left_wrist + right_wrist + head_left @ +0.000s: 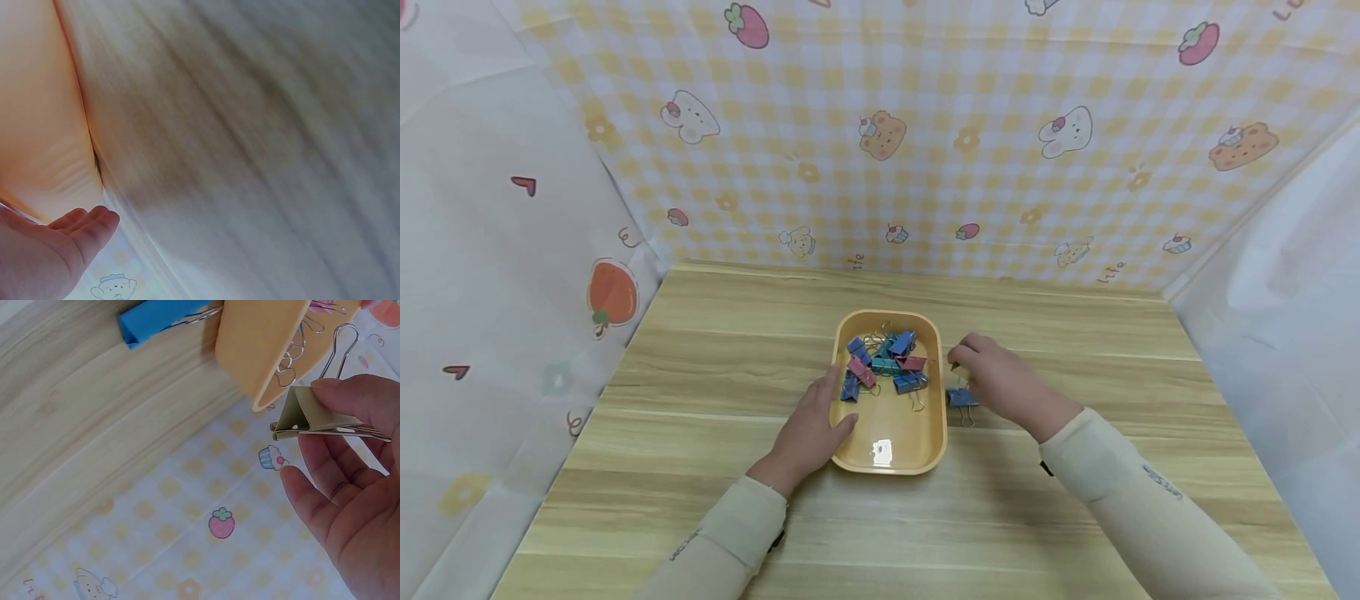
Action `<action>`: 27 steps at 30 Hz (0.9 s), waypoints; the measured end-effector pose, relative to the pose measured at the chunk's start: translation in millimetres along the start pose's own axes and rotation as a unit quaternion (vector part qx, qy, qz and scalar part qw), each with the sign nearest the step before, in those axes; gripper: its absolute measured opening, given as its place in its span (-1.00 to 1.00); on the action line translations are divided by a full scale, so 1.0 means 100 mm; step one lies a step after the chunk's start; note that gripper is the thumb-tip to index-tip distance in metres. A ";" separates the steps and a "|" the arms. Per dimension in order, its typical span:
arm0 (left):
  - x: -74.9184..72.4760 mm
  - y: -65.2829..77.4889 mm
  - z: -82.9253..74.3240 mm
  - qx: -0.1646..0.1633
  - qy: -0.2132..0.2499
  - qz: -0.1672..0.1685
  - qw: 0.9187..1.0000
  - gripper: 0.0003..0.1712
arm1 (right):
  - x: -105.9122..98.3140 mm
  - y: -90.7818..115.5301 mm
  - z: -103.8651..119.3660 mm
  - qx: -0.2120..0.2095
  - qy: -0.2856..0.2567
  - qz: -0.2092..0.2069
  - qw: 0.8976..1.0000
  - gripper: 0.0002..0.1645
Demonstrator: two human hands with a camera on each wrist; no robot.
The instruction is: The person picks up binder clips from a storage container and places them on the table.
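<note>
My right hand (1003, 379) is raised just right of the yellow tray (880, 468). It pinches a pale yellow-green binder clip (320, 412) between thumb and fingers, with one wire handle standing up. Below that hand, a blue binder clip (961, 397) lies on the table close to the tray's right side. My left hand (808, 429) rests at the tray's left side, its fingers extended along the wall and the thumb over the rim. Several blue, teal and pink binder clips (886, 367) are heaped in the far half of the tray.
The wood-grain table (700, 358) runs back to a checked cloth wall (925, 183) with cartoon prints. White cloth panels hang at the left and right sides.
</note>
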State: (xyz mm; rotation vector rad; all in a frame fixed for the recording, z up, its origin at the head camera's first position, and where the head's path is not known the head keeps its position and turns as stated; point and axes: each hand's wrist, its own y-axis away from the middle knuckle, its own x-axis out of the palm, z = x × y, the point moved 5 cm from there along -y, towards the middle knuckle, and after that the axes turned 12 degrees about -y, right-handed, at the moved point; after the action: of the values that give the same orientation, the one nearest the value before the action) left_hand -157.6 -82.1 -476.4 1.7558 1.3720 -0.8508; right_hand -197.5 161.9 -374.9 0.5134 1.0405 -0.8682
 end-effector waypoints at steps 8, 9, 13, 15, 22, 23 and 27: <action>0.00 0.00 -0.01 -0.004 0.002 0.004 1.000 -0.03 | -0.01 0.07 -0.09 -0.007 0.010 -0.006 1.000 -0.55; 0.00 0.01 -0.01 -0.003 0.002 0.004 1.000 -0.03 | -0.01 0.08 -0.10 -0.006 0.010 -0.006 1.000 -0.55; 0.00 0.01 -0.01 -0.002 0.002 0.002 1.000 -0.04 | -0.01 0.10 -0.14 -0.004 0.011 -0.003 1.000 -0.55; 0.00 0.01 -0.01 -0.002 0.004 0.001 1.000 -0.03 | -0.01 0.11 -0.16 -0.002 0.012 -0.003 1.000 -0.54; -0.02 0.02 -0.02 0.002 0.007 -0.005 1.000 -0.03 | -0.01 0.15 -0.24 0.009 0.015 -0.007 1.000 -0.53; -0.02 0.02 -0.02 0.003 0.007 -0.005 1.000 -0.04 | -0.01 0.16 -0.25 0.010 0.016 -0.008 1.000 -0.52; -0.03 0.03 -0.02 0.004 0.008 -0.005 1.000 -0.04 | 0.00 0.19 -0.31 0.014 0.012 -0.007 1.000 -0.53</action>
State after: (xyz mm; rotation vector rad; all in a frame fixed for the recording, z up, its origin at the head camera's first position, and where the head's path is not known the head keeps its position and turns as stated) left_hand -155.7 -81.9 -471.9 1.7663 1.3899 -0.8506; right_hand -198.4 194.8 -389.1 0.5420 1.0555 -0.8930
